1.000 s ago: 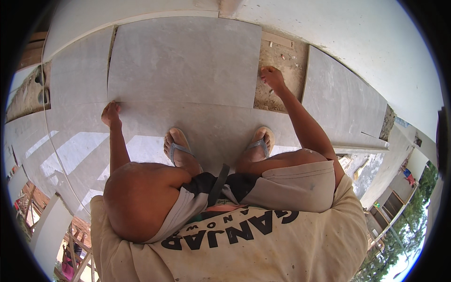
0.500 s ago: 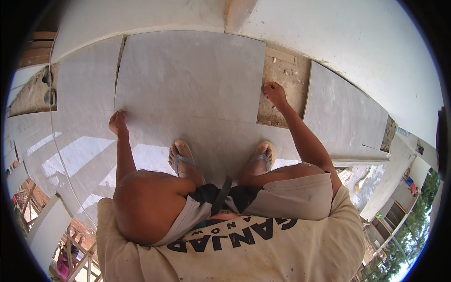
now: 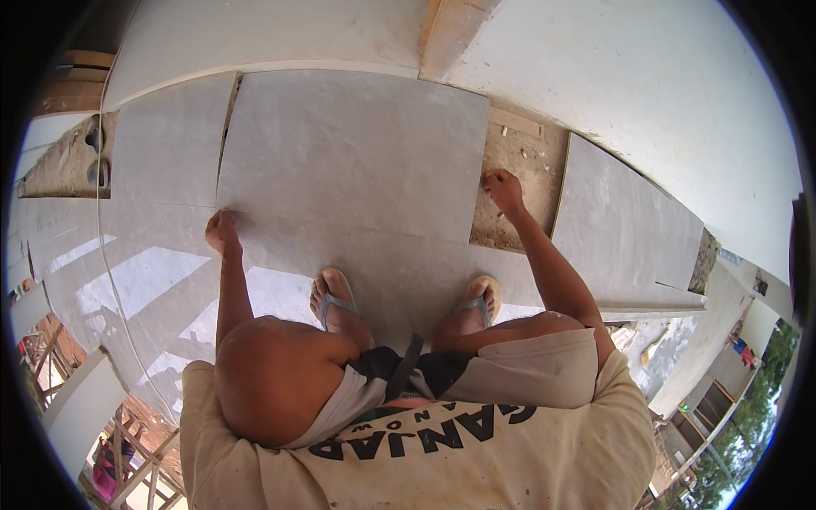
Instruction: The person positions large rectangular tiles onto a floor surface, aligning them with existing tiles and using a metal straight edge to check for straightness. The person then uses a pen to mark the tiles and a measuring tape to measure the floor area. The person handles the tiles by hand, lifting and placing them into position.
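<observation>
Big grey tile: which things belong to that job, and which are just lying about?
Job in hand:
big grey tile
left hand, at its corner
right hand, at its edge

Probably just lying about:
pale cable
white scrap in bare patch

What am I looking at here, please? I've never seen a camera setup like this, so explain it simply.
There's no robot here, just a crouching person working bare-handed. The camera is worn on their head and looks down; its wide fisheye lens makes straight edges bend.

In front of their sandalled feet lies a large grey tile, with more grey tiles around it. To its right is a rough, uncovered patch.

The left fingers are at the large tile's near left corner, the right fingers at its right edge. Whether they grip it or only touch it, I can't tell.
</observation>
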`<action>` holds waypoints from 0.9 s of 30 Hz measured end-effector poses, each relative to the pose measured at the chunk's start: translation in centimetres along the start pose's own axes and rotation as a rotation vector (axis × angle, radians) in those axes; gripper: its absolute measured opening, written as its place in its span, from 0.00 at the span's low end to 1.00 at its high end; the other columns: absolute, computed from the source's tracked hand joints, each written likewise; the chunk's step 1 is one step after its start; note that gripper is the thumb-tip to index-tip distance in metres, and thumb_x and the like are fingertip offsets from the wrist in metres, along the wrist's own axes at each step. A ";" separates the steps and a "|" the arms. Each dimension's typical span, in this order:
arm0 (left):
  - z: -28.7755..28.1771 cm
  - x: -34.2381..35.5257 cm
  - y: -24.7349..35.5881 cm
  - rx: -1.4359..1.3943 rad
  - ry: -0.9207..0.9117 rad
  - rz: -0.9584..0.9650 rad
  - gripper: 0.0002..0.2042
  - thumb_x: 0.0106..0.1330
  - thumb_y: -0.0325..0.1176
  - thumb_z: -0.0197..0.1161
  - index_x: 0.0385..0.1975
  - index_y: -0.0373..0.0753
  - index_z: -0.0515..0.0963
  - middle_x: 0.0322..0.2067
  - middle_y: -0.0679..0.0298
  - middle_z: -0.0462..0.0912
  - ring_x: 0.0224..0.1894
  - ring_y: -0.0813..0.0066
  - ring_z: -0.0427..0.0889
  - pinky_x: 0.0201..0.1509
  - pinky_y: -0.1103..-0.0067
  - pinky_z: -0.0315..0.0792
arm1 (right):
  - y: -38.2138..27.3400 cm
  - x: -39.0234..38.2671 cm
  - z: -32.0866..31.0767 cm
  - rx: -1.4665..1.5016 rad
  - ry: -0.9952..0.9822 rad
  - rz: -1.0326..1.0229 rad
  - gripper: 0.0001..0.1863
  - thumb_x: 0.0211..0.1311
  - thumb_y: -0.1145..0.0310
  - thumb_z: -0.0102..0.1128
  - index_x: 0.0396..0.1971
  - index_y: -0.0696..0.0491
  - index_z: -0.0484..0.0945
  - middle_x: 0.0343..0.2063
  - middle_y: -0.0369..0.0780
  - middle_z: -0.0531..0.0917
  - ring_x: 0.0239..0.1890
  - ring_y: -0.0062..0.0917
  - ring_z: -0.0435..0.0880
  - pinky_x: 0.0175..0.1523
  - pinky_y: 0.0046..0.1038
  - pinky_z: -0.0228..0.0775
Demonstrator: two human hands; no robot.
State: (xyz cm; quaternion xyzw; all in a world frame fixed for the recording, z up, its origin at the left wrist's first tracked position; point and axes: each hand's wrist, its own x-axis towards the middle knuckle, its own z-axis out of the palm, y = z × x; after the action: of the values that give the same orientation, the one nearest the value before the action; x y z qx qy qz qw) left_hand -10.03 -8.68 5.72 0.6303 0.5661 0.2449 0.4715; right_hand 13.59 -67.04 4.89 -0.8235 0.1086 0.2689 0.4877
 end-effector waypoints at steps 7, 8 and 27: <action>-0.1 -0.5 0.4 0.036 0.015 0.024 0.09 0.56 0.30 0.61 0.32 0.30 0.78 0.24 0.61 0.79 0.23 0.77 0.77 0.27 0.83 0.74 | 0.1 0.3 0.2 -0.014 0.021 -0.008 0.12 0.59 0.65 0.52 0.32 0.58 0.77 0.20 0.36 0.79 0.21 0.17 0.75 0.28 0.21 0.66; -0.4 -0.4 0.3 0.052 0.018 0.040 0.10 0.55 0.31 0.61 0.32 0.30 0.78 0.23 0.61 0.79 0.23 0.77 0.77 0.27 0.83 0.74 | 0.0 0.2 0.2 -0.003 0.005 0.009 0.11 0.59 0.66 0.52 0.32 0.58 0.77 0.21 0.35 0.78 0.22 0.17 0.74 0.29 0.20 0.67; 0.8 -1.7 2.1 0.063 0.098 0.027 0.13 0.55 0.33 0.58 0.33 0.28 0.79 0.20 0.58 0.80 0.20 0.76 0.78 0.23 0.81 0.73 | -0.2 0.1 0.3 -0.124 0.087 -0.052 0.10 0.60 0.69 0.50 0.33 0.59 0.77 0.21 0.36 0.79 0.21 0.16 0.74 0.27 0.18 0.66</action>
State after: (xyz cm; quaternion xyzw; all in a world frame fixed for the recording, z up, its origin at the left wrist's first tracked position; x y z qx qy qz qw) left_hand -8.77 -10.35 7.64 0.6397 0.5874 0.2637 0.4198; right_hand 13.68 -66.68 4.87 -0.8655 0.0915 0.2265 0.4372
